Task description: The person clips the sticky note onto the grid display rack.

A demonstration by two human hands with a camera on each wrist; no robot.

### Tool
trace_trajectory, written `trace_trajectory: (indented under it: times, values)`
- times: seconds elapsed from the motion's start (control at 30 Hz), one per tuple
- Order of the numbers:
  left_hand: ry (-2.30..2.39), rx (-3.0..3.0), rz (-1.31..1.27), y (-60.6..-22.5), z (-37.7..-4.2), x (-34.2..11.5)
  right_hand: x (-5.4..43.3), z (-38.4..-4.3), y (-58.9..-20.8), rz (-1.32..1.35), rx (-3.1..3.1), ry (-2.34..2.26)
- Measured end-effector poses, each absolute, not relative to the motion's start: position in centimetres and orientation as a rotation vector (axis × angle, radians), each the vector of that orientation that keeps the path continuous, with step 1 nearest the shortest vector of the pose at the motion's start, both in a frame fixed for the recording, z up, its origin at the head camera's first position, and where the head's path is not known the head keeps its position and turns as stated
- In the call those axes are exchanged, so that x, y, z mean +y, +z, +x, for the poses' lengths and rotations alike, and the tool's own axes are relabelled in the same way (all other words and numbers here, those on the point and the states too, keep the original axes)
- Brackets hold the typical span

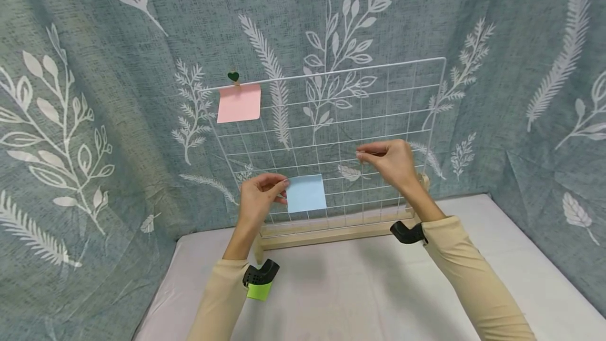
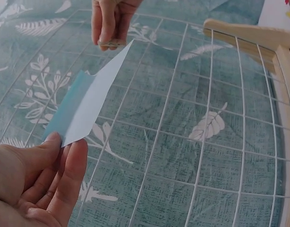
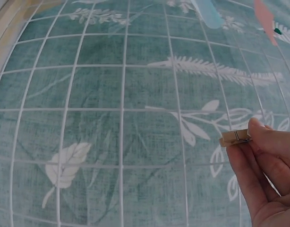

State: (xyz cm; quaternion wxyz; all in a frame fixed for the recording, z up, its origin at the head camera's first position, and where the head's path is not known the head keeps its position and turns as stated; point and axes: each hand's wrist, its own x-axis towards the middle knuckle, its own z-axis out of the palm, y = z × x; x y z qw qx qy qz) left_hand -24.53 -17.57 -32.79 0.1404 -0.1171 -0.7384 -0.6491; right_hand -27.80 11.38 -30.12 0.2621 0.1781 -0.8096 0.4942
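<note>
Left hand [image 1: 260,196]: pinching the blue note [image 1: 306,193] by its left edge, near the upper corner. Note sits in front of the lower part of the wire grid [image 3: 123,109]; can't tell if it touches the wires. Right hand [image 1: 390,162]: gripping 1 wooden clip [image 3: 235,137] between thumb and fingers, right of the note, apart from it.

Handling, my read: note is thin paper, near weightless, floppy, creases easily. Light pinch at an edge or corner, don't squeeze the middle. Clip is light, rigid, small, likely sprung; hold at the tail end, jaws free.

Also there: pink note [image 1: 239,104] upper left on the grid, under a green heart clip [image 1: 233,76].
</note>
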Motion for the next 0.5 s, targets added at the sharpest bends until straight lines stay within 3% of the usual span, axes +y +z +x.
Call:
trace_trajectory:
  times: [0.5]
  values:
    - [-1.841, -2.087, -0.383, -31.1, -25.1, -17.2, 10.7, -28.1, -28.3, 0.485, -2.190, 1.365]
